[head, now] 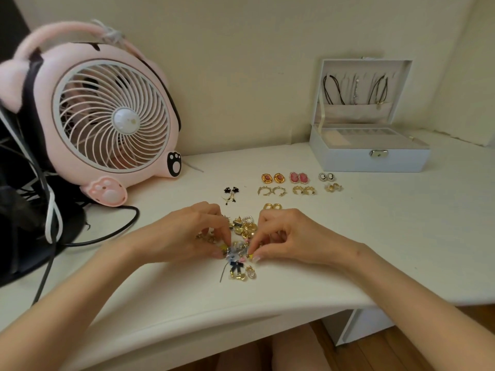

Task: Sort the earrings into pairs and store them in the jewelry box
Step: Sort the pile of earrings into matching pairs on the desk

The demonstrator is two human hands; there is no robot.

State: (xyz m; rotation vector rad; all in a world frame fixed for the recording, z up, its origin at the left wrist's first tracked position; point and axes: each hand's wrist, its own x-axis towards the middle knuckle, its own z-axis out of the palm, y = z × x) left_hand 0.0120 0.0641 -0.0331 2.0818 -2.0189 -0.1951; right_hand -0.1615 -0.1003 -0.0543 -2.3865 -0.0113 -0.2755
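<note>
A heap of mixed earrings [242, 230] lies on the white table [375, 250] in front of me. My left hand [187, 231] pinches a small yellow earring [223, 248] at the heap's left edge. My right hand [289, 236] pinches a matching yellow earring [250, 256] at its right edge. A dark blue bow earring [236, 266] lies just below them. Behind the heap, sorted pairs sit in rows: orange-gold [272, 178], pink [298, 178], cameo [327, 177], gold hoops [272, 190], black stars [231, 192]. The open white jewelry box [369, 159] stands at the back right.
A pink cat-shaped desk fan [107, 116] stands at the back left, with black and white cables [51, 210] trailing beside it. Necklaces hang inside the box's lid [356, 89]. The table's front edge curves close to my forearms.
</note>
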